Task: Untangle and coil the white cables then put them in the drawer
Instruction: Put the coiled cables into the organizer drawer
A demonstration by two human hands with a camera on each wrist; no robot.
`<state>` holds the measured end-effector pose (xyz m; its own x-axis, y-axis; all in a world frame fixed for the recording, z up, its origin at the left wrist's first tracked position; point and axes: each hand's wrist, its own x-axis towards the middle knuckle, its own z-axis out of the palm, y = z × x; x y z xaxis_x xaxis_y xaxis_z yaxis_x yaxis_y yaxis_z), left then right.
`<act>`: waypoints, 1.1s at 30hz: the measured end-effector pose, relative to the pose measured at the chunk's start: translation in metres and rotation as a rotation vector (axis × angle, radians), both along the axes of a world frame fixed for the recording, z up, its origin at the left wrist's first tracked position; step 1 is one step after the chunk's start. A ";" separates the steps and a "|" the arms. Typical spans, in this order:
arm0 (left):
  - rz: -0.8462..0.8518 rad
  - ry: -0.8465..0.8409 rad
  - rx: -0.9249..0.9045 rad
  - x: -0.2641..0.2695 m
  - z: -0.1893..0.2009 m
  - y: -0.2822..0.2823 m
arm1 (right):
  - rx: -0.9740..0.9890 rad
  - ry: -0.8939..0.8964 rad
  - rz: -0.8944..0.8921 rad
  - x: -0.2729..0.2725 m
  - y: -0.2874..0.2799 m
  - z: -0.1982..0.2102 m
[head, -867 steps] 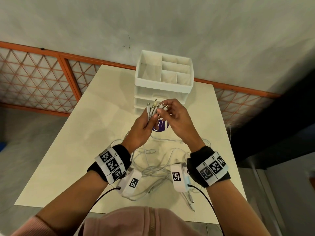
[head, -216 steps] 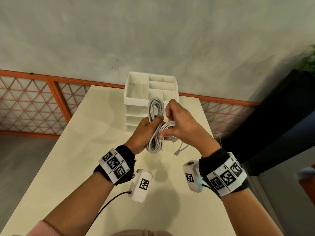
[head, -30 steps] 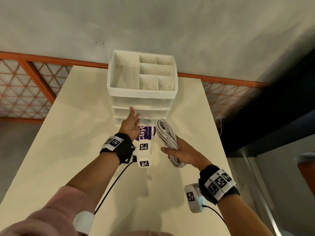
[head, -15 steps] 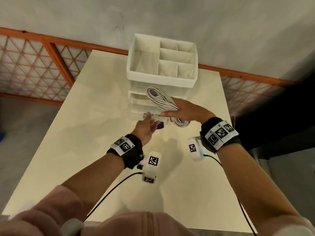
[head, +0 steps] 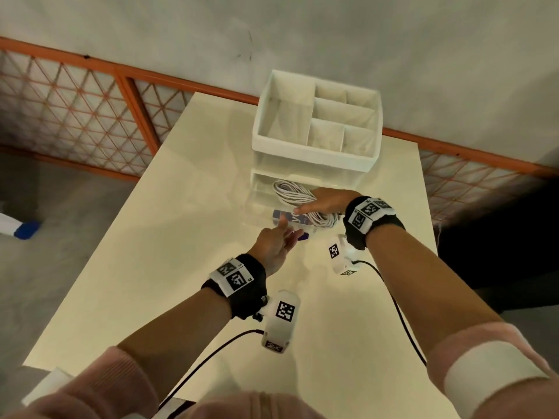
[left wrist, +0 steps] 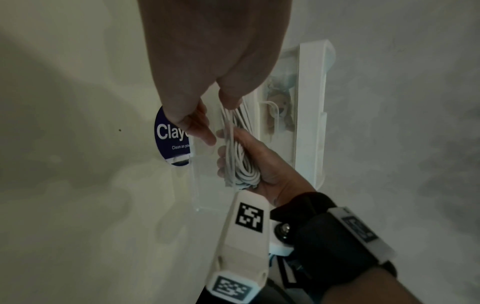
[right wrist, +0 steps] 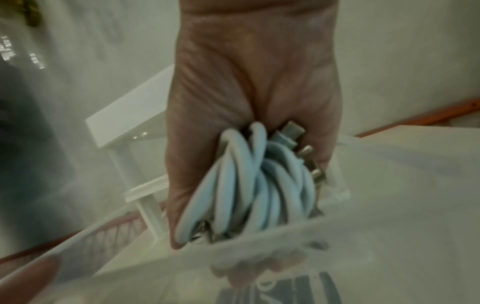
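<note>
The coil of white cables [head: 292, 193] is gripped in my right hand [head: 317, 202] and hangs low over the pulled-out clear drawer [head: 260, 211] of the white organizer [head: 311, 150]. In the right wrist view the coil [right wrist: 246, 185] fills my right hand [right wrist: 246, 82], with metal plugs [right wrist: 293, 131] sticking out just above the drawer wall [right wrist: 259, 246]. My left hand [head: 273, 240] is at the drawer's front. In the left wrist view my left hand [left wrist: 207, 82] has its thumb and fingers pinching the front wall next to the coil [left wrist: 239, 160].
The organizer stands at the far end of the cream table [head: 181, 267], its top tray split into several bare compartments. A round purple sticker [left wrist: 168, 133] lies on the table under the drawer. An orange lattice railing [head: 75, 101] and a wall run behind.
The drawer has been pulled out by my left hand. My right hand has brought the coil from beside the organizer down over the open drawer.
</note>
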<state>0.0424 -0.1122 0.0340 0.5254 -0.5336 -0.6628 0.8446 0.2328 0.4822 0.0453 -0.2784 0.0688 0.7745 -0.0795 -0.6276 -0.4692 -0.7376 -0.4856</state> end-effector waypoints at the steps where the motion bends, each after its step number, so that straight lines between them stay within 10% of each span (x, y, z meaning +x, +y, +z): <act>1: 0.003 0.000 -0.001 0.000 0.000 -0.001 | -0.007 -0.004 -0.033 0.000 -0.002 -0.004; 14: 0.030 -0.023 0.046 0.002 0.000 -0.002 | -0.379 -0.252 -0.252 -0.010 0.009 -0.030; 24: -0.019 -0.036 0.028 0.001 0.009 0.000 | -0.139 -0.352 -0.489 -0.019 0.016 -0.031; 33: -0.006 -0.028 -0.034 0.006 0.007 -0.014 | -0.150 -0.442 -0.587 -0.155 0.029 0.034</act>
<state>0.0488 -0.1259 0.0410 0.5404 -0.5588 -0.6291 0.8322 0.2442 0.4979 -0.1092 -0.2496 0.1029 0.7557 -0.6176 -0.2178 -0.5905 -0.4990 -0.6342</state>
